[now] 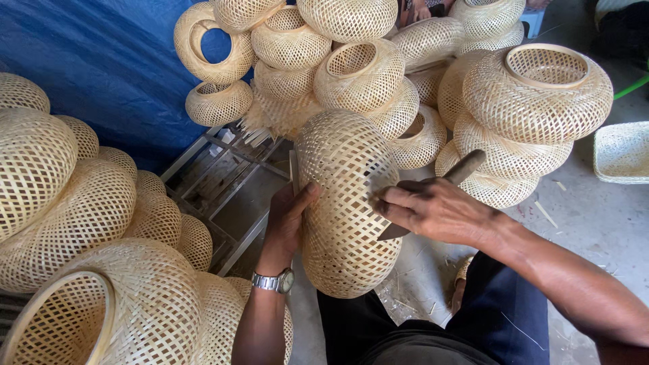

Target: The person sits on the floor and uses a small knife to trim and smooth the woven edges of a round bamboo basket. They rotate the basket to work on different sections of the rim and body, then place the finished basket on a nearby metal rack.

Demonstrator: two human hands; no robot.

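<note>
left hand [287, 220]: closed on the left side of the woven basket, thumb up on the weave, fingers hidden behind it; metal wristwatch [274, 281] on the wrist
right hand [436, 211]: wrapped around a knife, fingertips pressed on the right side of the basket
knife [454, 177]: dark handle sticks up and right past the knuckles; blade runs under the palm, lower end against the basket wall; edge itself mostly hidden
woven basket [345, 203]: pale bamboo, open lattice, bulging rounded shape, held upright between both hands at frame centre, above the lap; lower end near the knees
lap: dark blue trousers [500, 318], person seated, right forearm coming in from lower right
behind basket: big pile of baskets [378, 74] of the same kind, stacked and leaning, some with round ringed openings facing the camera
right stack [537, 94]: two or three large baskets on top of each other, top one with its ring opening up
left stack [74, 203]: more baskets crowding the left edge, one in the lower left corner showing its open ring
metal frame [223, 182]: grey bars lying on the floor between the left stack and the held basket
blue tarp [101, 61]: hangs behind the left stack, upper left
floor [595, 223]: grey concrete, bamboo slivers scattered near the right knee
flat tray [622, 152]: woven, at the right edge, apart from the stacks
top edge: another person's hand partly visible behind the pile, too cut off to tell more
</note>
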